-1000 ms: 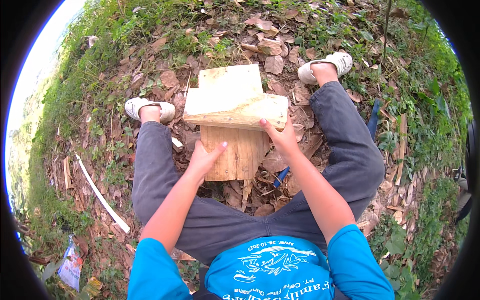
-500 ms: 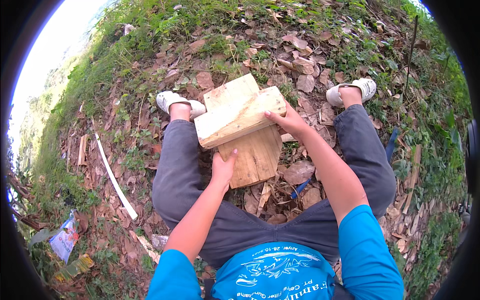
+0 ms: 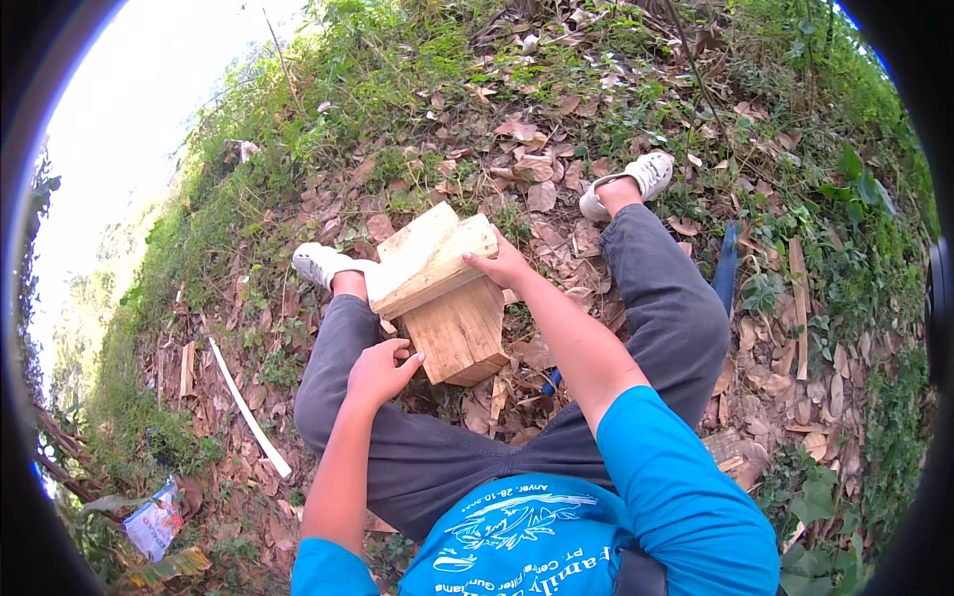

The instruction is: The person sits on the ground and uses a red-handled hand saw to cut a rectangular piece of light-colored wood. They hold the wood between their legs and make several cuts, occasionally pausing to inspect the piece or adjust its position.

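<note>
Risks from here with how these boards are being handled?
The right hand grips the crosswise board near one end, so it might twist or tip. The left hand sits loosely curled at the edge of the lower board, so it may give little support. Both hands are bare: splinters are possible.

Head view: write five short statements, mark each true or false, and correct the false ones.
1. The right hand holds the crosswise wooden board. True.
2. The left hand grips a hammer. False: no hammer shows; the left hand is beside the lower wooden block.
3. The shoes are black. False: the shoes are off-white.
4. A pale strip lies left of the grey trousers. True.
5. The sleeves are blue. True.
</note>
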`<state>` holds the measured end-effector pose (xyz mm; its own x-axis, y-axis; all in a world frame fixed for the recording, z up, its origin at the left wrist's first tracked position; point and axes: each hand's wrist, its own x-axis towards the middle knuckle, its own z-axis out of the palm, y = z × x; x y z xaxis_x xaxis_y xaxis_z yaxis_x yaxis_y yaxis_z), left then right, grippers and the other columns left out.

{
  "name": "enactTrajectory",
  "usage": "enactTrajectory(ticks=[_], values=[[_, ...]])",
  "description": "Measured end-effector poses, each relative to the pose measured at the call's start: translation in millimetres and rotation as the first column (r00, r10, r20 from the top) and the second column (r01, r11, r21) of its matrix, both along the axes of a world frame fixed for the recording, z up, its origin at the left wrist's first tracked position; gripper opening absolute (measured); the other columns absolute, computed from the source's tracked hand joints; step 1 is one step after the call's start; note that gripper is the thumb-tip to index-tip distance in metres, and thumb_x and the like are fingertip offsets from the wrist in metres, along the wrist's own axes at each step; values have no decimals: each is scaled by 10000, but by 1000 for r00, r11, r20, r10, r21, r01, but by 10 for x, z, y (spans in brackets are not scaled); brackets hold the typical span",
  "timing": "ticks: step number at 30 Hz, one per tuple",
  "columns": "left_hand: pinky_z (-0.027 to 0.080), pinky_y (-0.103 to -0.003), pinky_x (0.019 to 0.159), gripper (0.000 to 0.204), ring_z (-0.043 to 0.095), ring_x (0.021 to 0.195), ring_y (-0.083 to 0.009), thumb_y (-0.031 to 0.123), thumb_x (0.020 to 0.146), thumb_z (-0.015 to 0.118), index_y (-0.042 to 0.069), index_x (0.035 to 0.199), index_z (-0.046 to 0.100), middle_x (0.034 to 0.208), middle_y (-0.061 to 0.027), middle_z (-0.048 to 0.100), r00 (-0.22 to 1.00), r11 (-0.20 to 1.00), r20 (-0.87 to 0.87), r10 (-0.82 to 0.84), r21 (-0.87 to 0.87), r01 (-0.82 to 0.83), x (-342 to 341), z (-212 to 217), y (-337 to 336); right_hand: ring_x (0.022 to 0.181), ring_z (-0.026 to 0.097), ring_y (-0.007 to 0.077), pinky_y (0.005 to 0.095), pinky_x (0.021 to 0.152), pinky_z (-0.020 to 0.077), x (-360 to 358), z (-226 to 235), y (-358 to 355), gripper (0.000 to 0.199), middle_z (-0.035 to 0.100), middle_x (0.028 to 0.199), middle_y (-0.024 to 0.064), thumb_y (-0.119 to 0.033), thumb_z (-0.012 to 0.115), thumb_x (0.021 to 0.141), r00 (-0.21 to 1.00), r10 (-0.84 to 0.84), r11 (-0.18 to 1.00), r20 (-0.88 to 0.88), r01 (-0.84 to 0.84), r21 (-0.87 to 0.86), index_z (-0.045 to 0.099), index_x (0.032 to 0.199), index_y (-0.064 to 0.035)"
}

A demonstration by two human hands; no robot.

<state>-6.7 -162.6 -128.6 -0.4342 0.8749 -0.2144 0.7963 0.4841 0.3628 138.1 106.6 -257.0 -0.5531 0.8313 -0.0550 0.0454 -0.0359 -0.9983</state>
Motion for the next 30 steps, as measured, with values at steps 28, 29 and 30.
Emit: enactTrajectory(ticks=[28,29,30], values=[[426,-424,1125,761,525,1356,-331,489,856,748,-4,1396,538,1382,-184,604,669,807,-513,-537,-81,585,81,491,1477,1177,635,166,324,1001,498,269,161,-365,705,660,1323,96,-202,771,941,909,-299,942,-290,232,-241,436,1540,-40],[418,-429,1131,811,519,1359,-329,507,839,757,-9,1414,512,1377,-179,603,589,780,-597,-544,-103,617,-44,392,1619,1178,633,161,321,994,501,290,171,-348,715,660,1319,95,-225,773,943,917,-287,949,-276,234,-209,431,1543,-41],[410,-434,1137,862,514,1362,-327,525,821,767,-14,1432,486,1371,-173,603,501,752,-674,-542,-124,647,-154,287,1754,1178,633,160,320,993,501,301,200,-344,719,659,1321,96,-232,774,943,927,-278,954,-250,236,-184,429,1543,-37]])
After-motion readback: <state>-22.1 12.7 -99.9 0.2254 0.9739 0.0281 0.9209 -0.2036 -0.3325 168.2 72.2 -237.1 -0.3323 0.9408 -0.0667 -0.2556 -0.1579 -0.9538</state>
